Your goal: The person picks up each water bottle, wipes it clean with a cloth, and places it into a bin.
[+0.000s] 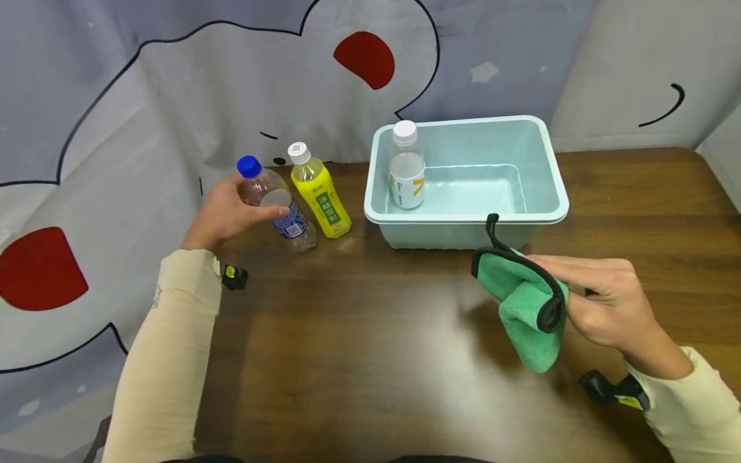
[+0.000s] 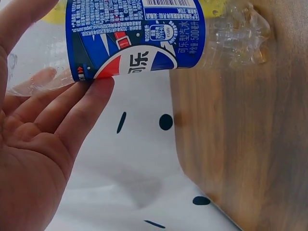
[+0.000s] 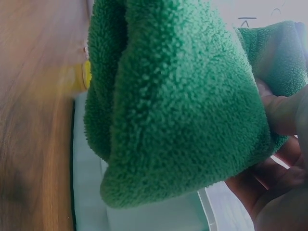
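Observation:
My left hand (image 1: 222, 212) grips a clear plastic cola bottle (image 1: 302, 235) with a blue cap, its thumb across the front. In the left wrist view, fingers curve round the cola bottle (image 2: 130, 38) beside its blue label. The bottle's base is near the table, but contact is unclear. Right beside it stands a yellow-labelled drink bottle (image 1: 321, 193) with a white cap. My right hand (image 1: 608, 302) pinches a folded green towel (image 1: 529, 315) with black edging and a loop, above the table in front of the tub. In the right wrist view the towel (image 3: 183, 110) hides part of the fingers.
A pale blue plastic tub (image 1: 457, 218) sits at the back of the wooden table (image 1: 376, 334). Inside its left end stands a clear bottle (image 1: 407, 168) with a white cap and white label. A patterned curtain (image 1: 231, 83) hangs behind the table and along its left.

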`<state>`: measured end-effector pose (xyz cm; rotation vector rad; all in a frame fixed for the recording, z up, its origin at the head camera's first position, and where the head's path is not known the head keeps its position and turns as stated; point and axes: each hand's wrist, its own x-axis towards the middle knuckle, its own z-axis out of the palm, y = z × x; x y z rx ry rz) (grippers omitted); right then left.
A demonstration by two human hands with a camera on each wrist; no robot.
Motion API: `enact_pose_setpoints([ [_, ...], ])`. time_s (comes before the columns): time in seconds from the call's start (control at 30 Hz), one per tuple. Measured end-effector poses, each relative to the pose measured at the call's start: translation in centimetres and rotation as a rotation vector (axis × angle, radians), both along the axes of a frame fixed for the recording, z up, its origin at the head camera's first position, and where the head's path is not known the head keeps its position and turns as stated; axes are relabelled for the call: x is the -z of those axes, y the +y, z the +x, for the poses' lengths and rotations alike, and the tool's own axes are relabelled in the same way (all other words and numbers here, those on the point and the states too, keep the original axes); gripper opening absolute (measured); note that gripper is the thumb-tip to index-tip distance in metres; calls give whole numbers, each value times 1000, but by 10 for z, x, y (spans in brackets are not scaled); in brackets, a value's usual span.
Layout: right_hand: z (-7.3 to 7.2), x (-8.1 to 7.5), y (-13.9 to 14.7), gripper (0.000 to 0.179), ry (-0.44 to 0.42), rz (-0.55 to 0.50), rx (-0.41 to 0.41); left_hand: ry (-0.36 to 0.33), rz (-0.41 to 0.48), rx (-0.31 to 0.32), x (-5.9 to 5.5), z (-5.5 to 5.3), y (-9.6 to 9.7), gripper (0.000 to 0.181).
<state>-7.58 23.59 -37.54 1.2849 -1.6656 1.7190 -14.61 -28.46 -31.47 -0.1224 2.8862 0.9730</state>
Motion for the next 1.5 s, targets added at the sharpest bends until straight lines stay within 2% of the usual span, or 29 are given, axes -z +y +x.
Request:
enact_pose_setpoints([
  [0.23, 1, -2, -2, 18, -1, -13, -12, -9, -26, 3, -4, 2, 0, 86],
  [0.47, 2, -2, -3, 18, -7, -5, -20, 27, -19, 35, -2, 5, -1, 72],
  [0.77, 2, -2, -2, 19, 9, -3, -34, 36, -8, 57, -4, 8, 0, 66],
  [1.2, 3, -3, -2, 19, 19, -15, -55, 47, -10, 117, -5, 7, 1, 60],
  [1.5, 2, -3, -1, 19, 27, -6, -40, 65, 10, 156, -2, 9, 1, 56],
])
